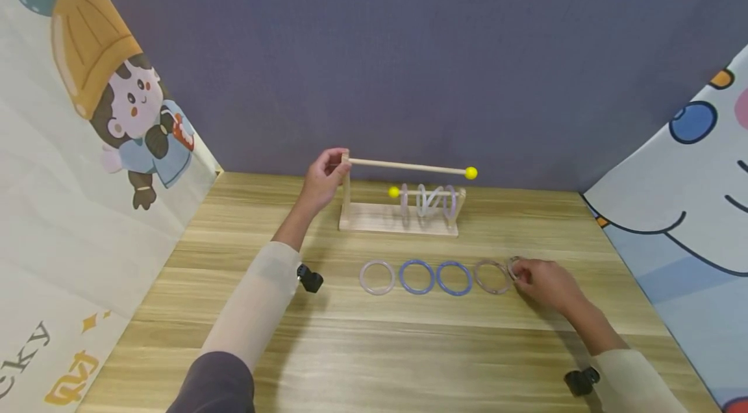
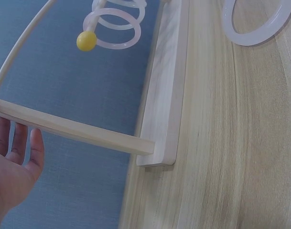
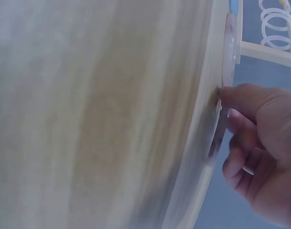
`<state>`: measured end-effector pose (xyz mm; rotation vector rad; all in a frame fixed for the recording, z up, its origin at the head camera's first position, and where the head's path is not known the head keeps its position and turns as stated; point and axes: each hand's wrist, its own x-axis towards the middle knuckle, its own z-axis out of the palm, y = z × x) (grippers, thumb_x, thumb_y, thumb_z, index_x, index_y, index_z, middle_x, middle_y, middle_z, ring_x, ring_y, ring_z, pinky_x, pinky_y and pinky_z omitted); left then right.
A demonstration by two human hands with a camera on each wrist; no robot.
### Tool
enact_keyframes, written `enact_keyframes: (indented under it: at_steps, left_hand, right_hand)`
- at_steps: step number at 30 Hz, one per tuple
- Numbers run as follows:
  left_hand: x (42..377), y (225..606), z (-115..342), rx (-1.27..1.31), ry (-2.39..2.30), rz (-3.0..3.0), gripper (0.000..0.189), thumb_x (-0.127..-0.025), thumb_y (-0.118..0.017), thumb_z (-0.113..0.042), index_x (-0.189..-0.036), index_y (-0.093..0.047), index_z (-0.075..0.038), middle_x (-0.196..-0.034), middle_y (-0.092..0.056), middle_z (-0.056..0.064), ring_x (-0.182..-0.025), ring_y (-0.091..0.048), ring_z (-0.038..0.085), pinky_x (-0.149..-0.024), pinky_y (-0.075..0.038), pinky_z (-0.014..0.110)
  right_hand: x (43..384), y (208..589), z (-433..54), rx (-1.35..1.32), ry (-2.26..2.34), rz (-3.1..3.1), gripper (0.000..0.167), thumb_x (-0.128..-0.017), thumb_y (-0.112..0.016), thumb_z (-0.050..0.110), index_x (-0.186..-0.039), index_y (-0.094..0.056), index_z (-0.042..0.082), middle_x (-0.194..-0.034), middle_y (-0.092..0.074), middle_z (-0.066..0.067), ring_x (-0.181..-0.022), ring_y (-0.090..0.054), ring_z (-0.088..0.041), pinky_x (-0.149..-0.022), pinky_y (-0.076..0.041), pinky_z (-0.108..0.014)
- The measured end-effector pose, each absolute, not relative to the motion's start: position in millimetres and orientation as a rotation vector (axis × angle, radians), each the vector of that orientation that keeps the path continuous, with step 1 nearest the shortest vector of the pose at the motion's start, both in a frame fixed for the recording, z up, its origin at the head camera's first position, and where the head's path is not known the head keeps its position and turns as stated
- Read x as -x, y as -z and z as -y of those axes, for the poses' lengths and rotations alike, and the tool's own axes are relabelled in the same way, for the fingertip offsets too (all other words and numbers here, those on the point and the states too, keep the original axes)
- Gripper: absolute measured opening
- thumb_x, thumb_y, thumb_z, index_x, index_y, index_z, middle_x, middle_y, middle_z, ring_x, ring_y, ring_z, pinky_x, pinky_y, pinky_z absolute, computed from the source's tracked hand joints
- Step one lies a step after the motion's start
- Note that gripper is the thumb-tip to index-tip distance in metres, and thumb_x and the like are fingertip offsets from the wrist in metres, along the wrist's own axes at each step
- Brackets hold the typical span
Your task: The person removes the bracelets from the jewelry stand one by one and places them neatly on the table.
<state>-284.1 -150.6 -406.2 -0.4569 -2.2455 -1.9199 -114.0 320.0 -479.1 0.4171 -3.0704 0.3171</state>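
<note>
"So, what's done?"
"Several hoops (image 1: 404,206) hang on the wooden stand's (image 1: 380,218) lower dowel (image 1: 412,192)."
"Remaining?"
"Four flat rings (image 1: 417,292), its six o'clock; right hand (image 1: 549,284) pinches a fifth ring (image 1: 511,268), four o'clock; left hand (image 1: 320,184) grips the post (image 1: 347,195)."

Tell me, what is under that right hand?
A ring, pinched by the right hand, and the wood-grain table. In the head view only part of the ring shows; the hand covers the rest, and the tabletop directly beneath.
</note>
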Motion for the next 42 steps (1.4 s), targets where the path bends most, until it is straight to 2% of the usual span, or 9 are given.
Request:
enact_keyframes:
  at_steps: [7, 13, 24, 29, 38, 42]
  left_hand:
    - [283.9, 407.2, 150.9, 0.447, 1.936, 2.246, 0.038, -0.102, -0.064, -0.020, -0.135, -0.058, -0.003, -0.120, -0.063, 0.018, -0.092, -0.061, 0.011, -0.075, -0.055, 0.019]
    - [284.7, 408.0, 150.3, 0.448, 1.936, 2.246, 0.036, -0.101, -0.065, -0.022, -0.134, -0.059, -0.006, -0.120, -0.064, 0.018, -0.093, -0.061, 0.011, -0.076, -0.055, 0.019]
    - [286.6, 410.3, 148.4, 0.485, 1.927, 2.250, 0.041, -0.102, -0.064, -0.023, -0.136, -0.058, -0.002, -0.121, -0.062, 0.019, -0.094, -0.061, 0.011, -0.075, -0.054, 0.018]
    - [285.6, 408.7, 152.1, 0.486, 1.928, 2.252, 0.041, -0.102, -0.064, -0.023, -0.137, -0.057, -0.001, -0.117, -0.062, 0.015, -0.092, -0.061, 0.010, -0.076, -0.055, 0.019]
    - [288.3, 411.7, 157.0, 0.491, 1.936, 2.298, 0.044, -0.103, -0.062, -0.022, -0.142, -0.054, -0.002, -0.118, -0.061, 0.010, -0.093, -0.059, 0.008, -0.084, -0.057, 0.034]
    - [288.4, 414.2, 157.2, 0.516, 1.918, 2.295, 0.045, -0.103, -0.063, -0.021, -0.143, -0.053, -0.002, -0.117, -0.060, 0.011, -0.092, -0.058, 0.009, -0.080, -0.054, 0.025]
  right_hand:
    - [111.7, 481.7, -326.3, -0.442, -0.406, 3.096, 0.013, -0.083, -0.079, 0.012, -0.095, -0.073, 0.013, -0.073, -0.061, 0.013, -0.066, -0.050, 0.000, -0.059, -0.044, -0.026]
    - [107.8, 479.9, -327.5, -0.403, -0.506, 3.122, 0.014, -0.084, -0.078, 0.012, -0.098, -0.073, 0.013, -0.073, -0.058, 0.012, -0.065, -0.046, 0.001, -0.059, -0.041, -0.024]
    - [101.3, 484.8, -331.5, -0.348, -0.605, 3.124, 0.017, -0.088, -0.076, 0.014, -0.104, -0.071, 0.012, -0.075, -0.057, 0.011, -0.067, -0.045, 0.001, -0.061, -0.039, -0.022]
    - [109.7, 478.7, -332.6, -0.406, -0.563, 3.127, 0.017, -0.087, -0.076, 0.013, -0.104, -0.072, 0.011, -0.074, -0.060, 0.012, -0.066, -0.049, 0.002, -0.060, -0.042, -0.023]
    - [119.5, 455.9, -312.0, -0.362, -0.595, 2.989, 0.023, -0.096, -0.070, 0.015, -0.113, -0.072, 0.001, -0.082, -0.070, 0.002, -0.069, -0.062, -0.007, -0.058, -0.049, -0.025]
    - [128.3, 446.1, -292.7, -0.350, -0.655, 2.914, 0.025, -0.099, -0.066, 0.016, -0.118, -0.071, 0.000, -0.089, -0.074, -0.006, -0.072, -0.066, -0.015, -0.061, -0.052, -0.027]
